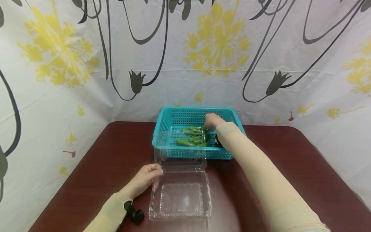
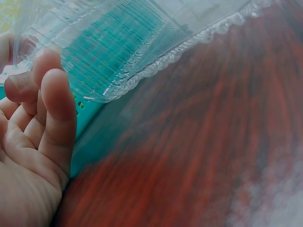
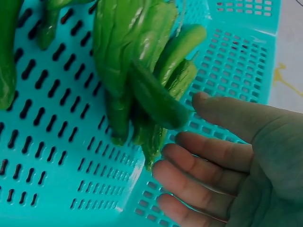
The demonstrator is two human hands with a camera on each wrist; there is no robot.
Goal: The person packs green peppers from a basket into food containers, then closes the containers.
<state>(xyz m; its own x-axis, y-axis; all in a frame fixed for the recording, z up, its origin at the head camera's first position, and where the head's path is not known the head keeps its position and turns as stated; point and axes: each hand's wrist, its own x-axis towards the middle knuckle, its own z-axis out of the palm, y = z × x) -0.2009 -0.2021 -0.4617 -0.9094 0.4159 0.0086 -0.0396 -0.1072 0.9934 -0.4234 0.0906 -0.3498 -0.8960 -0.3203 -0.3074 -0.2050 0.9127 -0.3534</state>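
Note:
A clear plastic clamshell container (image 1: 181, 196) stands with its lid (image 1: 181, 151) raised on the dark red table. My left hand (image 1: 146, 178) holds its left edge near the hinge; in the left wrist view that hand's fingertips (image 2: 59, 92) lie against the see-through plastic. Behind the container, a turquoise basket (image 1: 162, 124) holds several long green peppers (image 1: 189, 141). My right hand (image 1: 213, 121) reaches in at the basket's right side. Up close, its fingers (image 3: 203, 177) are spread beside a bunch of green peppers (image 3: 158, 99), thumb and forefinger either side of one pepper's tip, without visibly gripping it.
A white cloth with yellow and grey flower prints (image 1: 217, 42) hangs behind and beside the table (image 1: 95, 167). The raised lid stands in front of the basket's near wall. A black wrist device (image 1: 134, 213) sits at my left cuff.

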